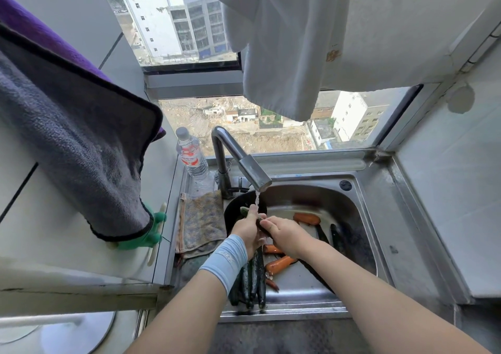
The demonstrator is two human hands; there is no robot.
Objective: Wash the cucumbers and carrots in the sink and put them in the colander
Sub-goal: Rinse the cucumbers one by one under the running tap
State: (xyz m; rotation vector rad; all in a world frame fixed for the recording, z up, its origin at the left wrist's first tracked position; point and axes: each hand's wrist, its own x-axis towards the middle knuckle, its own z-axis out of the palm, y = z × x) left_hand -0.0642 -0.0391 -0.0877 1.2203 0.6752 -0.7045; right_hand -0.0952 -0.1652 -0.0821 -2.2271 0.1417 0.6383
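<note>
1. Being rinsed under a thin stream of water [256, 199] from the steel faucet [244, 161], a cucumber [244, 211] is being held over the sink [360, 218] by two bare hands.
2. The cucumber's far part is being gripped by the left hand [248, 230], whose fingers are curled round it. The green tip is being shown just beyond the knuckles, and a pale blue wristband [226, 261] is being worn on that wrist.
3. The near part is being covered by the right hand [284, 234], with the fingers curled closed over it and touching the left hand.
4. A bundle of dark cucumbers [253, 280] is being shown lying on the sink floor beneath the left wrist. Two further cucumbers [336, 238] are lying nearer the right wall.
5. One carrot [307, 218] is being shown at the back of the basin, while other carrots [279, 264] are being partly hidden under the right forearm.
6. A dark round vessel [233, 210] is being half hidden behind the left hand at the sink's back left. Whether it is the colander cannot be told.
7. A worn rag [202, 223] is being shown draped over the left rim, with a water bottle [191, 158] standing beside the faucet. A grey towel [76, 147] is hanging at left and a white cloth [284, 42] above the window.
</note>
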